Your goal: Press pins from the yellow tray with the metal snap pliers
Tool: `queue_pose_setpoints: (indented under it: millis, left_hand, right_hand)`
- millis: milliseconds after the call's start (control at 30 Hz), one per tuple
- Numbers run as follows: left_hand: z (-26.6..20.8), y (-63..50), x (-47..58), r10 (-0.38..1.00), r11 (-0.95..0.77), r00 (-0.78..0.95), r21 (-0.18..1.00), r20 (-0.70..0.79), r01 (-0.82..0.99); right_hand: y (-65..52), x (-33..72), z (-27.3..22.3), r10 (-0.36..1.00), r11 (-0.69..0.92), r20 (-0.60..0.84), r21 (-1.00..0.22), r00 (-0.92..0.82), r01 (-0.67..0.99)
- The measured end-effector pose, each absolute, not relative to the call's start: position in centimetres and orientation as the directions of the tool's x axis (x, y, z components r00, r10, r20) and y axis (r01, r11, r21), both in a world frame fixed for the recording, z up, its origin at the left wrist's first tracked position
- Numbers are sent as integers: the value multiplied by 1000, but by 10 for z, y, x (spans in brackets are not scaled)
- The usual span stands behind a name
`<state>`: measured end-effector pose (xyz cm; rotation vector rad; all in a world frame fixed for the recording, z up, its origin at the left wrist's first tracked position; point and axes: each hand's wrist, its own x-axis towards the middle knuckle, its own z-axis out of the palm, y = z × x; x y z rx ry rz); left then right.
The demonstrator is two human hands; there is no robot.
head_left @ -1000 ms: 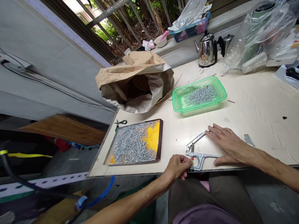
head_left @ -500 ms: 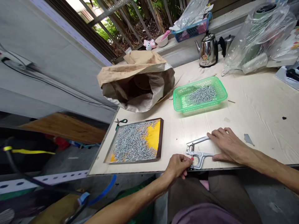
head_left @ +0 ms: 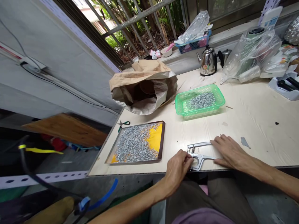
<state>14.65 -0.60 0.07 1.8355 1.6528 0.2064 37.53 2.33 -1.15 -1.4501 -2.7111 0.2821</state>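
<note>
Silver snap-fastener pliers point(head_left: 200, 158) lie at the table's front edge, their jaw end pointing left. My right hand point(head_left: 230, 151) grips the ends of both handles, which are spread apart. At the jaw end, my left hand point(head_left: 178, 165) is closed in a pinch against the pliers. Whatever its fingertips hold is hidden. To the left of that hand is a shallow tray point(head_left: 163, 140) with a yellow bottom, covered largely by small silver metal pins. Beyond the pliers stands a green plastic basket point(head_left: 182, 114) holding more such pins.
An open brown paper sack point(head_left: 142, 74) stands at the back left of the table point(head_left: 257, 112). Green-handled scissors point(head_left: 123, 123) lie beyond the tray. A steel kettle point(head_left: 207, 62) and a clear plastic bag point(head_left: 247, 59) are at the back right.
My left hand has risen slightly along the jaw end, and now covers the red part seen before. My right hand stays on the handles. The whole view has shifted a little.
</note>
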Motion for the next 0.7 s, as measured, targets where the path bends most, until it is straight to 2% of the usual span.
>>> queue_pose_setpoints:
  millis: [67,133,200,333,533,700]
  left_hand:
    - [-1,-4,158,916,-312,394,479,-77,820]
    - [-6,5,174,830,-514,557,390,1,764]
    - [-13,18,189,757,-617,653,337,8,711]
    - [-20,41,200,677,-678,735,346,-51,648]
    - [-29,53,200,688,-673,725,344,-34,655]
    - [-33,61,203,676,-698,736,331,14,635]
  right_hand:
    - [21,374,-10,828,546,-31,-186,-560,817]
    - [20,374,-10,829,549,-9,-178,-559,817]
    - [20,375,-9,834,549,28,-153,-551,822]
    - [21,379,-10,838,545,65,-129,-542,828]
    - [32,381,-25,811,585,167,-219,-561,781]
    - [40,381,-31,803,593,156,-295,-575,749]
